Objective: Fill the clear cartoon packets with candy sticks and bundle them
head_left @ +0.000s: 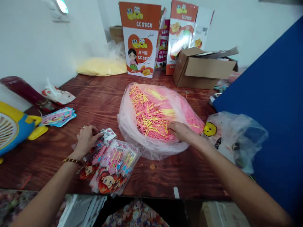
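Observation:
A large clear plastic bag [127,132] lies wide on the table, full of thin pink and yellow sticks [151,118]. My right hand [181,130] reaches over its near right rim, fingers closed together at the sticks' edge; the fingertips are partly hidden among them. To the left, my left hand [88,138] is closed at the edge of a small printed plastic packet [108,135], thumb on its upper left side. Below and right of that hand is a pile of clear printed packets [115,167] with a cartoon face and pink and yellow sticks inside.
Tall CC Stick boxes [142,41] and an opened cardboard box [208,69] line the back. A bag of yellow material [101,66] is behind left. Blue printed sachets [59,116] and a blue-yellow fan [14,126] sit left. A crumpled clear bag [239,135] lies right, beside a blue panel [265,94].

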### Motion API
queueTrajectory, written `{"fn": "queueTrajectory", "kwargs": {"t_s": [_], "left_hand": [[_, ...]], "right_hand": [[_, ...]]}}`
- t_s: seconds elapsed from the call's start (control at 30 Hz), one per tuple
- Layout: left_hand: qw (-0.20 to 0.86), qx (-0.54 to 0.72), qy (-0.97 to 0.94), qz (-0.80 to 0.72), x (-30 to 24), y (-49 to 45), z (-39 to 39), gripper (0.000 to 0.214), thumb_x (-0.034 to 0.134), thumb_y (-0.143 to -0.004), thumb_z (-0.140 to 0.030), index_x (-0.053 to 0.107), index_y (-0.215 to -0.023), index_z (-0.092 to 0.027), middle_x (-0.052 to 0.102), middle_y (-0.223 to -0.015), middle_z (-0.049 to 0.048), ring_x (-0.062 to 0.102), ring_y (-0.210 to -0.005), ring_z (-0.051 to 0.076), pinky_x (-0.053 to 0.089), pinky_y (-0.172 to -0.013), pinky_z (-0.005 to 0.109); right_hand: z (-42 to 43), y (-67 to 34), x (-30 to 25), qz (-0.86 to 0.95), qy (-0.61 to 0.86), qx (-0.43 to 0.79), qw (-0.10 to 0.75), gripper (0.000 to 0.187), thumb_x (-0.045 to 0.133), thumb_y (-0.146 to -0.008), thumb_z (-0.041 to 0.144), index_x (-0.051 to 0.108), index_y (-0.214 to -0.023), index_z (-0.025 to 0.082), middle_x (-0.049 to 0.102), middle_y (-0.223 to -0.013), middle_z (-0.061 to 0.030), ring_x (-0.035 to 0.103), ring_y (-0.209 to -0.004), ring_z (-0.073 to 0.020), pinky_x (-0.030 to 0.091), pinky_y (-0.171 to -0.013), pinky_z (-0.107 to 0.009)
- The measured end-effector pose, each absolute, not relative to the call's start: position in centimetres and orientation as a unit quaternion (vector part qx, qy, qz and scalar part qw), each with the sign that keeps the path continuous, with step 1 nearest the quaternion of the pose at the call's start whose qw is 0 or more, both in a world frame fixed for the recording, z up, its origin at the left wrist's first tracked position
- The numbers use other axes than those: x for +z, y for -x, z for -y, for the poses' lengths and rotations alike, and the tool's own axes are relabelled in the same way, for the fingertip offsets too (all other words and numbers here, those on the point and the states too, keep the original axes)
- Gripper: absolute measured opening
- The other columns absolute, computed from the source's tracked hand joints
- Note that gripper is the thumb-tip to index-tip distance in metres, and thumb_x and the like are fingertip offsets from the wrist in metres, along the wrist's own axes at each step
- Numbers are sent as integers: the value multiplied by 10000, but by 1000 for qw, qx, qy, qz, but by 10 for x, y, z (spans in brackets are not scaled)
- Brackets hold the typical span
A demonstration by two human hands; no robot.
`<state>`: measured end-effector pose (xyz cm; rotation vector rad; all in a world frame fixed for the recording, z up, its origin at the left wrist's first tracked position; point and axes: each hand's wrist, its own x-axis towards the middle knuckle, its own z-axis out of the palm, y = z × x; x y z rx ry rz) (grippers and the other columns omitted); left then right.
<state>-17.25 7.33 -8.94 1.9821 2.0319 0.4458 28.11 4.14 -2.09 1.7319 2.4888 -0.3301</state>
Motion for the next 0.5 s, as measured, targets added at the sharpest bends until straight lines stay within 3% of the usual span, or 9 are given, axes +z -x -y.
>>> {"fn": "queueTrajectory", "kwargs": {"t_s": [0.2,0.5], "left_hand": [[133,193,-688,-687,-75,170,-67,194,567,-838,-353,644,-785,-184,680,-786,32,606,-798,245,395,-758,339],[196,320,-620,-689,-52,170,-57,138,671,-770,-373,661,-778,-235,636,-641,-105,517,-634,110,371,-595,173]], "right_hand": [[-40,-261,-21,-790,-604,-28,99,292,438,-951,241,713,-954,142,706,-1030,-142,633,-970,-236,399,-823,-311],[-37,-235,-38,-743,-665,-1,69,366,401,-967,293,671,-1087,77,668,-1114,-213,601,-1052,-313,349,-910,-435]]}}
